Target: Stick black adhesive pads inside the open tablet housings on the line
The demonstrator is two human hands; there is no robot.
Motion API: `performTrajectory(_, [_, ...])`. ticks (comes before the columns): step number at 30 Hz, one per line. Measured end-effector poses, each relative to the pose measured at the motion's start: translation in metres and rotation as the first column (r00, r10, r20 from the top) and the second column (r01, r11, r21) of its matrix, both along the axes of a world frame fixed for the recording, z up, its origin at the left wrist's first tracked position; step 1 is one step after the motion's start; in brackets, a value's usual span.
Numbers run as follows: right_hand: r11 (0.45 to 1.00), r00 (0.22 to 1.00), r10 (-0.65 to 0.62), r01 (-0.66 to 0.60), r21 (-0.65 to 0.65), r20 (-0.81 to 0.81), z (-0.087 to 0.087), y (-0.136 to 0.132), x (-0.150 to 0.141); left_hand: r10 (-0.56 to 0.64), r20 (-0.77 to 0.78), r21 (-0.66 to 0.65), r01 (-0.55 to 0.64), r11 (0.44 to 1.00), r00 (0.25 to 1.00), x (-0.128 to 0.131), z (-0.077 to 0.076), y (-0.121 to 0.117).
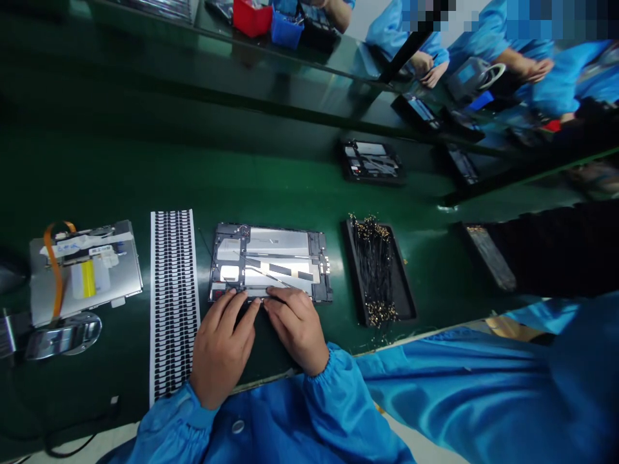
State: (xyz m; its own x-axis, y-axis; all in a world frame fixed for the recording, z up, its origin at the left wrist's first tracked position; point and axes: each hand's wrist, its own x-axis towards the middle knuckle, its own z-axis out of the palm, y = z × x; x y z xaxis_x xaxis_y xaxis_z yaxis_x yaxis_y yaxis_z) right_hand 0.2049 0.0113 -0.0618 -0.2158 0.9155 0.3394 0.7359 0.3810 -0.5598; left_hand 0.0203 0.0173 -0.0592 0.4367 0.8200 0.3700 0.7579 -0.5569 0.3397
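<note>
An opened tablet chassis point(271, 258) lies flat on the green belt point(145, 161), its silver inner plate and dark strips showing. My left hand point(223, 348) rests at its near edge, fingers stretched forward and pressing on the lower frame. My right hand point(296, 325) lies beside it, fingers bent and pressed onto the same edge, fingertips nearly meeting those of the left. Thin wires run across the plate toward my fingers. Whether anything is pinched under the fingertips is hidden. Both arms wear blue sleeves.
A white sheet of small black stickers point(174, 299) lies left of the chassis. Further left sits a metal fixture with orange flex cable point(82, 270). A black tray of thin gold-tipped cables point(380, 270) stands right. Another chassis point(370, 161) lies farther back. People in blue work across the belt.
</note>
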Motion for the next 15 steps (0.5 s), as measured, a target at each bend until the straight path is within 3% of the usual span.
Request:
performTrajectory(8, [0.996, 0.998, 0.066, -0.065, 0.053, -0.02, 0.002, -0.008, 0.003, 0.004, 0.106, 0.044, -0.008, 0.999, 0.994, -0.001, -0.002, 0.001])
performTrajectory(15, [0.979, 0.982, 0.088, -0.115, 0.167, 0.164, -0.006, -0.014, 0.001, -0.02, -0.018, 0.052, 0.021, 0.998, 1.0, -0.003, 0.0, 0.0])
